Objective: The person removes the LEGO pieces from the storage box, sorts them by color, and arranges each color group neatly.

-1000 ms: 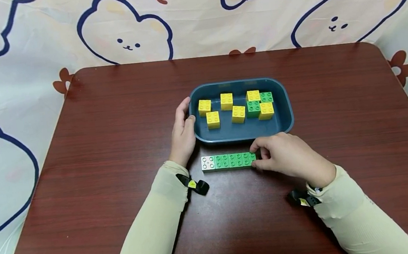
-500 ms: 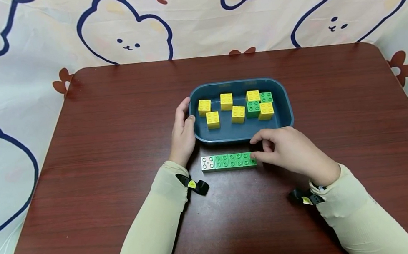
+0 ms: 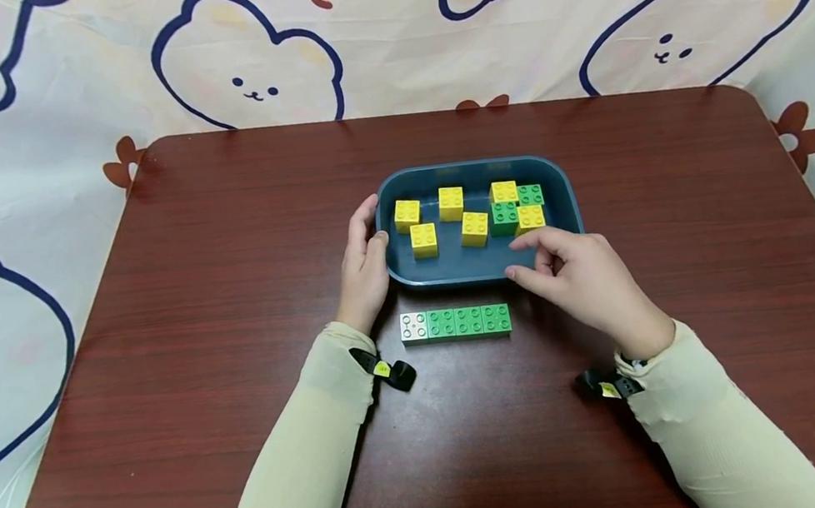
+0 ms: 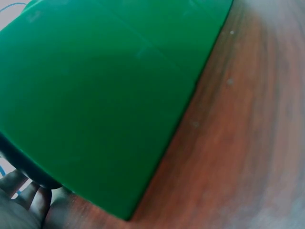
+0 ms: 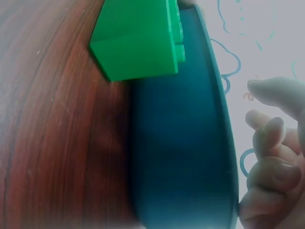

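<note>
Right of centre, a yellow block (image 3: 530,217) lies in the tray (image 3: 454,267) the left hand (image 3: 363,274) holds. The right hand (image 3: 592,283) forms a narrow, empty pinch gap. Block likely light, rigid: grip opposite sides.

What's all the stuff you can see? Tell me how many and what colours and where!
Tray: one, dark blue, on the table.
Yellow blocks: six, yellow, inside the tray.
Green blocks: two, green, inside the tray's right half.
Row of blocks: four, green, though the left one's top looks whitish, maybe from glare; on the table, in front of the tray.
Table: one, reddish brown, under the tray.
Cloth: white with blue and brown prints, behind the table.
Wrist cameras: two, black with yellow patches, one at each wrist.
Sleeves: two, pale yellow-green, on the arms.
Left grip: one, bare, touching the tray's left end.
Right grip: one, bare, holding nothing, at the tray's near right corner.
</note>
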Action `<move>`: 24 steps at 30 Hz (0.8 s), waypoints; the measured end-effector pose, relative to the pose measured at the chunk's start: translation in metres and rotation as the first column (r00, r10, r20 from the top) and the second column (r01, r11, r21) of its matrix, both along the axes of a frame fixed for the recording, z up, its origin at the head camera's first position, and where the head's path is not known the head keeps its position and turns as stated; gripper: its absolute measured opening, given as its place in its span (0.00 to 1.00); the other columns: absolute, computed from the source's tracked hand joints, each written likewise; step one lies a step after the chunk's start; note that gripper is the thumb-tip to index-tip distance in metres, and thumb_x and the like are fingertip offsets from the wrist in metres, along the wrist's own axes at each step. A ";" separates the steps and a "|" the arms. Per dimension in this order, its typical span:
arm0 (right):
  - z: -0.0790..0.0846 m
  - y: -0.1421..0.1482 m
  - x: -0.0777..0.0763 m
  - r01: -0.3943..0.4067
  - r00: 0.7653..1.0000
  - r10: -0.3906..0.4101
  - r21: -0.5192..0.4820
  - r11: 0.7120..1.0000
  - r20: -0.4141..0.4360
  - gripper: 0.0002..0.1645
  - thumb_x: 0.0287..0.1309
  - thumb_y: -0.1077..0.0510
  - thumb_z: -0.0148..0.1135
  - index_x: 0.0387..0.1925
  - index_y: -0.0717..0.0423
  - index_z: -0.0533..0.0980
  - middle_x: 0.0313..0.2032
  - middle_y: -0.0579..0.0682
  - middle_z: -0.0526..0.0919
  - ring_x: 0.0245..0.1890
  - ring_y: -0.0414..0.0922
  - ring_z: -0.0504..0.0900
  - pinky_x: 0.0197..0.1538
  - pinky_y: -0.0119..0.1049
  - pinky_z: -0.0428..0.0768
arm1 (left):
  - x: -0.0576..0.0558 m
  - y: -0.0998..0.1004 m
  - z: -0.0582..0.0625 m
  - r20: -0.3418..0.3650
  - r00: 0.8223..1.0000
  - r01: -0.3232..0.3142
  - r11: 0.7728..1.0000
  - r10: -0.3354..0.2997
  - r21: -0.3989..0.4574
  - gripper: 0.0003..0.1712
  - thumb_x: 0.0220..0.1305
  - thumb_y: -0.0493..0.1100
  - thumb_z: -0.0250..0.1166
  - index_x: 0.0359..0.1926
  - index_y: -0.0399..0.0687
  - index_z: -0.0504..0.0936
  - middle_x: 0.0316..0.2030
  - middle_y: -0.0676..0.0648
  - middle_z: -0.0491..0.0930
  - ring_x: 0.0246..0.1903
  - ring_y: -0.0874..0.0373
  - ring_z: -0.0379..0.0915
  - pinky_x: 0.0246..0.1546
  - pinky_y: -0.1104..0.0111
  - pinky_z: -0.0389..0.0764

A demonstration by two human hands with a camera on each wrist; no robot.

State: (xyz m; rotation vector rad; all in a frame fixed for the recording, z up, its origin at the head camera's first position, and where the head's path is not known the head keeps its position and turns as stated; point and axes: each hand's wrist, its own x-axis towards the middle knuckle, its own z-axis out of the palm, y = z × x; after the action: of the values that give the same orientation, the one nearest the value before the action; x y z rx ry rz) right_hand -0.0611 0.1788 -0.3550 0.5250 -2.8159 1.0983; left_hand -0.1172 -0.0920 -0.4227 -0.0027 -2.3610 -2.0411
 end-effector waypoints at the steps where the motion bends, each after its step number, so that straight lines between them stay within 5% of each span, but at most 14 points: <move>1: -0.001 0.000 -0.001 0.010 1.000 -0.010 -0.003 1.000 0.002 0.14 0.59 0.54 0.72 0.45 0.53 0.83 0.19 0.41 0.71 0.19 0.39 0.70 0.26 0.33 0.70 | 0.000 0.000 0.000 -0.003 1.000 -0.001 1.000 0.001 -0.002 0.29 0.77 0.40 0.45 0.76 0.61 0.61 0.73 0.58 0.62 0.70 0.65 0.56 0.71 0.61 0.57; 15: -0.007 0.000 -0.014 0.069 0.998 -0.070 0.010 0.998 0.011 0.16 0.60 0.53 0.72 0.46 0.55 0.83 0.18 0.43 0.71 0.17 0.42 0.68 0.24 0.36 0.68 | -0.001 -0.002 0.000 -0.023 1.000 -0.004 1.000 0.004 -0.001 0.29 0.77 0.40 0.45 0.76 0.57 0.61 0.72 0.57 0.63 0.69 0.64 0.58 0.70 0.60 0.59; 24: -0.006 0.003 -0.022 0.091 0.990 -0.095 0.041 0.995 0.104 0.17 0.59 0.51 0.72 0.47 0.56 0.83 0.19 0.47 0.73 0.20 0.45 0.71 0.26 0.39 0.68 | -0.001 0.000 -0.002 -0.029 0.999 0.014 1.000 -0.014 0.012 0.29 0.78 0.39 0.44 0.76 0.58 0.61 0.72 0.56 0.62 0.70 0.62 0.58 0.69 0.60 0.59</move>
State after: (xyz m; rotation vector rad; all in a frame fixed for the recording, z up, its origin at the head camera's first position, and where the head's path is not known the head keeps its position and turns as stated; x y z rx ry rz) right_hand -0.0830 0.1817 -0.3607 0.3436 -2.9223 1.0912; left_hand -0.1181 -0.0924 -0.4244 -0.0484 -2.3390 -2.0472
